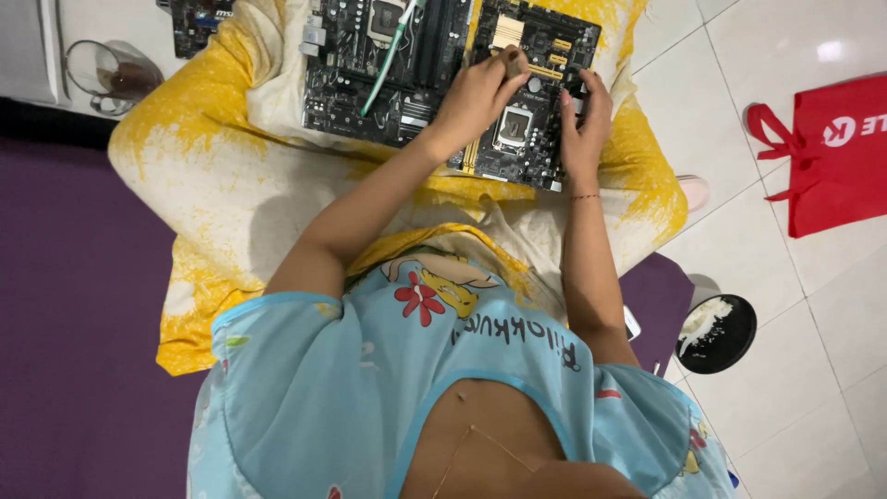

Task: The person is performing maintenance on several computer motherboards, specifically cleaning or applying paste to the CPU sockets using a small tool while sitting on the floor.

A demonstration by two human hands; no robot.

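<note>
Two boards on yellow cushion (231, 185), padded vs floor. Left hand (476, 97) pinches brush (513, 63) over right motherboard (531, 92); right hand (584, 115) fingers curled on its edge, steadying.

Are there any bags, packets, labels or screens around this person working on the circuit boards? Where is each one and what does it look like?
Red bag: on the white tiled floor at the right edge, flat and roughly rectangular, red fabric handles tied at its left side, white printing on it.
No screens or signs show.
Any labels on the two black circuit boards are too small to make out.
</note>
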